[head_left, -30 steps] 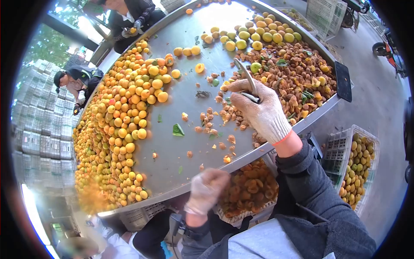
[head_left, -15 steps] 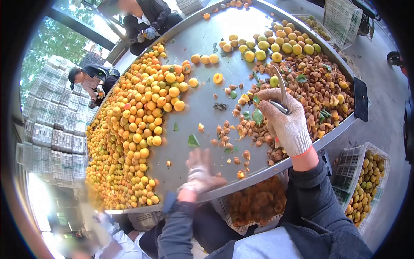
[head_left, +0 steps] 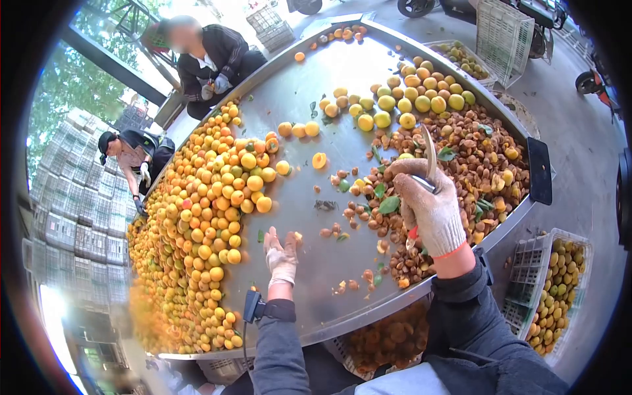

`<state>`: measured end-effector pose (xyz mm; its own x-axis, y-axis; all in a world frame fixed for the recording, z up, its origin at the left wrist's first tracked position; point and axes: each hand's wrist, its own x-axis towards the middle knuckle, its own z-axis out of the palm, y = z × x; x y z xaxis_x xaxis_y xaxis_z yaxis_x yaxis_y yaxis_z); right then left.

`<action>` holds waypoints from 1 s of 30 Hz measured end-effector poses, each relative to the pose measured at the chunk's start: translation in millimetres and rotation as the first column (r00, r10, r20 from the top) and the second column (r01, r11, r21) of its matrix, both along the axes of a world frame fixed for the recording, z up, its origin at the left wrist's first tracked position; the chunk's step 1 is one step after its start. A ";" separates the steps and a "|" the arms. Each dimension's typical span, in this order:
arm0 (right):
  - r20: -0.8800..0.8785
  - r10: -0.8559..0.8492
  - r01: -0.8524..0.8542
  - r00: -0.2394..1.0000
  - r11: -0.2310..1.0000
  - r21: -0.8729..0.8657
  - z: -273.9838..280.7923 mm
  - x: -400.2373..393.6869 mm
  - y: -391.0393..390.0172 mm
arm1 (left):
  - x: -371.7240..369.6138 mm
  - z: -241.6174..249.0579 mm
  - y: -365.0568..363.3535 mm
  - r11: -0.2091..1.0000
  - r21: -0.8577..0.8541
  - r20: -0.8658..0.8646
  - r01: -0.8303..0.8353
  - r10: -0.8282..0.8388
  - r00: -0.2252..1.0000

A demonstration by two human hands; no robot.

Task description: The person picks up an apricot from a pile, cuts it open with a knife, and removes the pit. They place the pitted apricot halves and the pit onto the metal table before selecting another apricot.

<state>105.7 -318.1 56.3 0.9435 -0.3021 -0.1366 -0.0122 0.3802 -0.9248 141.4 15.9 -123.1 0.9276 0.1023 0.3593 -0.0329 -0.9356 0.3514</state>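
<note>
My left hand (head_left: pixel 281 255), in a pale thin glove, is over the bare middle of the metal table (head_left: pixel 309 276) with its fingers spread and nothing held. To its left lies a big pile of orange-yellow apricots (head_left: pixel 204 217). My right hand (head_left: pixel 431 207), in a knitted glove, is closed around a curved knife (head_left: pixel 430 155) whose blade points up. Under and beside it is a heap of brown pits and scraps (head_left: pixel 490 158). Green-yellow fruits (head_left: pixel 385 104) sit beyond the heap. One cut apricot (head_left: pixel 319 160) lies alone near the middle.
Two co-workers, one person (head_left: pixel 214 62) and another person (head_left: pixel 128 155), are at the table's far left side. A crate of fruit (head_left: pixel 526 289) stands on the floor at right. Below the front edge is a crate of scraps (head_left: pixel 388 336). Crates (head_left: pixel 85 191) are stacked at left.
My left hand has moved forward and left, away from the table's front edge. Small scraps near it have shifted. The view has tilted slightly; my right hand still holds the knife.
</note>
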 end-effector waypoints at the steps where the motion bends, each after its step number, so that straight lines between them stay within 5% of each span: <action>1: -0.015 0.013 -0.013 1.000 1.000 0.021 3.9 0.6 0.4 | 13.2 -15.7 0.4 0.996 -0.089 0.014 0.011 -0.010 1.000; 3: -0.007 0.021 -0.021 1.000 1.000 -0.010 3.5 3.3 6.0 | 31.7 -27.5 -22.3 0.979 -0.098 0.120 0.180 -0.168 0.979; 5: -0.009 0.033 -0.034 0.999 0.999 -0.027 2.4 3.8 10.6 | 42.1 7.6 -97.3 0.950 -0.161 -0.133 0.267 -0.289 0.948; 7: 0.002 0.035 -0.035 0.999 0.999 -0.041 -2.3 6.0 15.1 | 36.0 38.7 -164.7 0.927 -0.024 -0.391 0.374 -0.353 0.850; 9: 0.022 0.013 -0.011 1.000 0.997 -0.075 -10.0 10.5 18.5 | 18.5 36.6 -195.6 0.832 -0.344 -0.346 0.435 -0.543 0.765; 10: 0.042 -0.007 0.011 0.999 0.995 -0.101 -13.8 12.7 20.0 | 10.9 38.7 -191.5 0.828 -0.350 -0.339 0.438 -0.548 0.765; 12: 0.034 0.002 0.002 0.999 0.991 -0.136 -13.9 13.8 20.7 | -10.6 45.1 -172.2 0.568 -0.549 -0.238 0.613 -0.810 0.536; 14: -0.084 0.091 -0.101 0.992 0.987 -0.128 -7.3 13.5 24.3 | -47.6 102.1 -139.5 0.776 -0.326 -0.192 0.540 -0.614 0.766; 16: 0.000 0.137 -0.132 0.991 0.953 -0.273 -17.8 27.4 30.2 | -68.4 102.2 -91.4 0.812 -0.365 0.078 0.456 -0.461 0.884; 17: -0.048 0.229 -0.230 0.972 0.898 -0.374 -15.2 38.0 34.9 | -80.6 95.9 -72.9 0.655 -0.713 0.072 0.250 -0.286 0.955; 18: -0.107 0.309 -0.323 0.945 0.825 -0.464 -14.5 50.1 40.6 | -91.3 88.8 -57.5 0.352 -0.935 -0.012 0.034 -0.128 0.992; 19: -0.111 0.335 -0.339 0.936 0.767 -0.545 -18.9 67.5 49.7 | -99.5 81.7 -44.7 0.337 -0.941 -0.007 0.037 -0.128 0.992; 21: -0.116 0.376 -0.348 0.919 0.641 -0.684 -24.9 101.8 69.5 | -106.5 70.1 -25.4 -0.003 -1.000 -0.008 -0.008 0.071 0.997; 22: -0.195 0.364 -0.370 0.911 0.509 -0.777 -21.4 115.9 80.5 | -105.1 72.1 -21.6 -0.020 -1.000 -0.007 -0.006 0.056 0.998; 24: -0.259 0.307 -0.343 0.916 0.262 -0.902 -46.7 155.2 103.9 | -111.7 83.9 -12.9 -0.289 -0.951 -0.121 -0.112 0.012 0.993; 27: -0.256 0.187 -0.243 0.948 -0.094 -0.966 -76.1 190.0 133.2 | -113.4 88.3 5.0 -0.383 -0.923 -0.038 -0.026 0.024 0.999; 30: -0.301 0.173 -0.276 0.938 -0.156 -0.948 -107.1 204.1 141.4 | -117.6 87.7 17.8 -0.417 -0.907 -0.082 -0.053 0.051 0.995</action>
